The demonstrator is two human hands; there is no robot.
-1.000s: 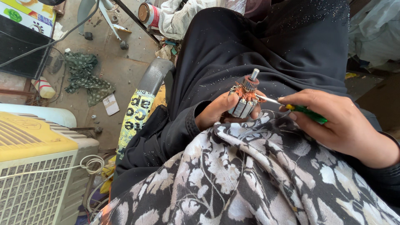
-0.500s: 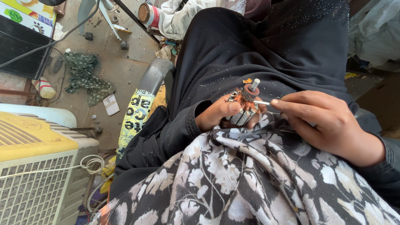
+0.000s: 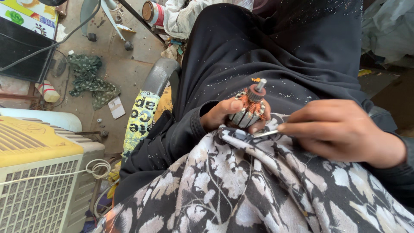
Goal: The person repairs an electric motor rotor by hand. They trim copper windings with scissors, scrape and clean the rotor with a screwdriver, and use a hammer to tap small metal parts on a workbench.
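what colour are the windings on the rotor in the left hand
Copper-orange, on the rotor that the left hand holds; the head view shows it.

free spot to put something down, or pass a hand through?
Bare concrete floor between the green rag and the grey chair arm. The black cloth on the lap above the motor armature is also free. It is crowded where the left hand and right hand meet, and by the yellow cooler.

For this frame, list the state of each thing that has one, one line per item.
Motor armature: upright, shaft up, gripped in left hand.
Thin metal tool: held in right hand, tip at the armature's base.
White cord: coiled on the cooler.
Green cloth: crumpled on the floor.
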